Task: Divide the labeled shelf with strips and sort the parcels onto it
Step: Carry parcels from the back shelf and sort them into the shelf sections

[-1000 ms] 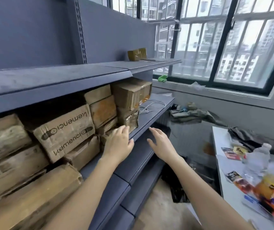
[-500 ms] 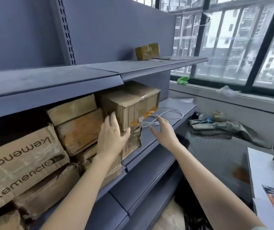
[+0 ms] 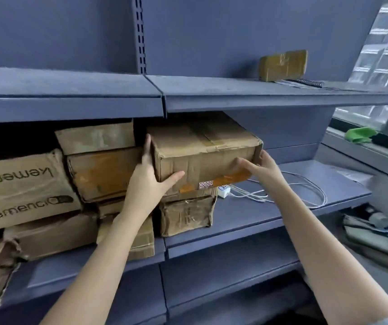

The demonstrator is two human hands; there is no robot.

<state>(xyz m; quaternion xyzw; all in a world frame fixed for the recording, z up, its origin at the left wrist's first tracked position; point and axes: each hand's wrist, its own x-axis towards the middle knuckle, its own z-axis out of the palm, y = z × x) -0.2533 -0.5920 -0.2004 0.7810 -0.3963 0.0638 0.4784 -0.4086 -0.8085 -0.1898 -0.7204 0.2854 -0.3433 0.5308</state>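
Hands clamp the worn cardboard parcel (image 3: 202,156) on the middle shelf (image 3: 270,216): left hand (image 3: 150,181) gripping its left corner, right hand (image 3: 261,167) its right end.

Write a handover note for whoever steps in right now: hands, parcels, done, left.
Left hand grips the left end of the large brown cardboard parcel; right hand grips its right end.
That parcel sits atop a small crumpled cardboard box on the grey-blue metal middle shelf, beside stacked cardboard parcels.
A flat taped brown parcel stands on the top shelf.
Done: one parcel up top. No divider strips visible.
Left: fit strips, sort the remaining parcels.
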